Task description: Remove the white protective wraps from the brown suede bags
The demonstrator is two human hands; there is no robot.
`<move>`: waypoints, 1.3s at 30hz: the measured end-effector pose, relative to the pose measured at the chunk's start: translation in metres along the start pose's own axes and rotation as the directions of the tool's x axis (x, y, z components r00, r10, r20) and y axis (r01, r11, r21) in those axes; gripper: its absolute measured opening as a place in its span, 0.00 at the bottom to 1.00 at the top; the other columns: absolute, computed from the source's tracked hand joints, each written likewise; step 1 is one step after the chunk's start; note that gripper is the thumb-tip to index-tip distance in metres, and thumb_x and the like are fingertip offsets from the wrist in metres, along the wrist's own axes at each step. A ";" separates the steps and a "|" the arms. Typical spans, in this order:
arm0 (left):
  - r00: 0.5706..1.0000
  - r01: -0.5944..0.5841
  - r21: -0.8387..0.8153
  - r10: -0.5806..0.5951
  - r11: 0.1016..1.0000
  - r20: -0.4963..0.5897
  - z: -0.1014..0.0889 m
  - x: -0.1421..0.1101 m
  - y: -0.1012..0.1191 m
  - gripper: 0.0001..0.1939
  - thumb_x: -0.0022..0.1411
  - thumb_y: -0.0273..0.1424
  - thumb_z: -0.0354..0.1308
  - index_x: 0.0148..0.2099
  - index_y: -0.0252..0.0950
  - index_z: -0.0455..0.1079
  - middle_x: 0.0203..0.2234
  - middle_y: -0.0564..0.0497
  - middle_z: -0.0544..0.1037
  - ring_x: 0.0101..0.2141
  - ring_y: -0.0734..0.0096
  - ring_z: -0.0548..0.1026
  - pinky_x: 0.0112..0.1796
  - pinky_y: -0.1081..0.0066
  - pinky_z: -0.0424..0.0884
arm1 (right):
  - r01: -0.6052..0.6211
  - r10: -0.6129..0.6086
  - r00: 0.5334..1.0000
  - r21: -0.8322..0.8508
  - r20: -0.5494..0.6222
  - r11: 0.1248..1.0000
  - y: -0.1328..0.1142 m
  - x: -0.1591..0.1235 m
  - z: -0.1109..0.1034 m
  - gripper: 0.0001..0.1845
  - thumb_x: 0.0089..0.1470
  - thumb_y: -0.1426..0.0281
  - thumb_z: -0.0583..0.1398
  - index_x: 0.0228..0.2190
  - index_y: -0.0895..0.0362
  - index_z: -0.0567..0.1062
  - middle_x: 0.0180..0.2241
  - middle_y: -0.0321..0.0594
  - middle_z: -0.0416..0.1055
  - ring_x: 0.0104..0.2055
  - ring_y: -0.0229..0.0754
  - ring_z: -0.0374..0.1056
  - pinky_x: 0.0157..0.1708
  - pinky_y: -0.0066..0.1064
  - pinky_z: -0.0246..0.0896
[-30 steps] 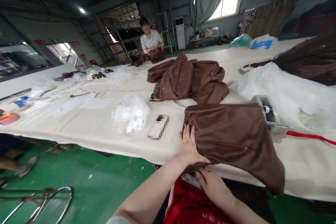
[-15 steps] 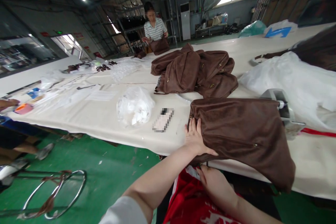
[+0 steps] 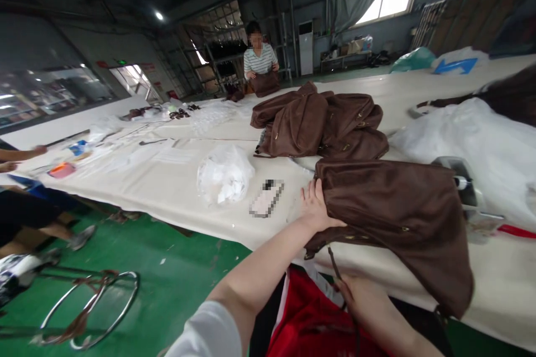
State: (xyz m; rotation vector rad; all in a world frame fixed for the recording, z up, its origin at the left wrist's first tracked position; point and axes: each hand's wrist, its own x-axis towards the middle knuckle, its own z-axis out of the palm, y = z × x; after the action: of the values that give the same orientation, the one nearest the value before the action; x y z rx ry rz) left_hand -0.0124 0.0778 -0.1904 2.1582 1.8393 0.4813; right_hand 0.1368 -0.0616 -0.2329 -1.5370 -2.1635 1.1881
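Note:
A brown suede bag (image 3: 402,212) lies over the near edge of the long white table (image 3: 159,189), its right end hanging off. My left hand (image 3: 315,207) rests flat on the bag's left end, fingers stretched out and together. Below the table edge my right hand (image 3: 355,297) is closed around a thin dark strap (image 3: 334,262) that hangs from the bag's underside. A red garment (image 3: 305,323) is on my lap beneath it.
A pile of brown bags (image 3: 322,122) sits behind. A crumpled clear plastic bag (image 3: 225,174) and a phone (image 3: 266,198) lie left of my hand. A tape dispenser (image 3: 464,184) and white plastic sheeting (image 3: 469,134) are right. A person in a striped shirt (image 3: 260,60) works opposite; chrome stool rings (image 3: 90,304) stand on the green floor.
My right hand has drawn down and away from the bag's edge, pulling a strap out. The bag's near edge has lifted and bunched. My view has shifted left.

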 end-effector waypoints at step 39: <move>0.913 0.266 -0.801 -0.407 0.537 0.030 0.023 -0.146 -0.026 0.29 0.58 0.55 0.52 0.46 0.34 0.66 0.38 0.43 0.77 0.37 0.62 0.76 0.41 0.63 0.73 | 0.191 -0.113 0.937 0.215 -0.330 0.958 -0.017 0.031 -0.026 0.19 0.62 0.60 0.44 0.29 0.53 0.68 0.27 0.40 0.73 0.31 0.44 0.70 0.32 0.32 0.60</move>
State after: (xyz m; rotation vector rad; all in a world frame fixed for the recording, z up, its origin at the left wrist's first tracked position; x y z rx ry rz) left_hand -0.0469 -0.0616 -0.2336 1.1388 1.5863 1.1467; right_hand 0.1279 -0.0241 -0.2113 -1.3230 -1.8176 1.0324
